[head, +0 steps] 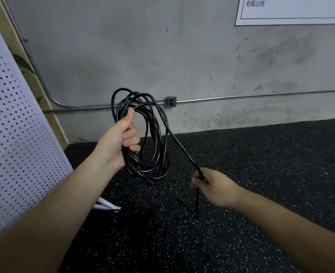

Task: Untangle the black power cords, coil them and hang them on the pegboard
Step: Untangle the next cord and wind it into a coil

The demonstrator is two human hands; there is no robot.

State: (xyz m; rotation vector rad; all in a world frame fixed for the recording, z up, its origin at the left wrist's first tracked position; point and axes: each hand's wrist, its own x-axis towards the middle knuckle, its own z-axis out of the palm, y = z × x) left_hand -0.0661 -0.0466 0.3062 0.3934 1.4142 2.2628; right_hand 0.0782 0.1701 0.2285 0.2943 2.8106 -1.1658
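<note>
Left hand point(121, 140) fisted round the glossy black coiled power cord point(149, 173) at centre, right hand point(215, 186) pinching its straight tail point(182, 147) nearer right, I risk spilling loops if my fist slackens.

We face a grey concrete wall point(182, 56); a metal conduit point(241, 97) crosses it to an outlet box point(170, 101), a printed sheet point(290, 10) at one o'clock, speckled black floor point(261, 174) at six.

A gray outlet box point(170, 101) sits on a metal conduit point(241, 98) running along the concrete wall point(123, 46) toward 3 o'clock. A white printed sheet point(290, 14) hangs at 1 o'clock. Speckled black flooring point(261, 174) spreads at 5 o'clock.
</note>
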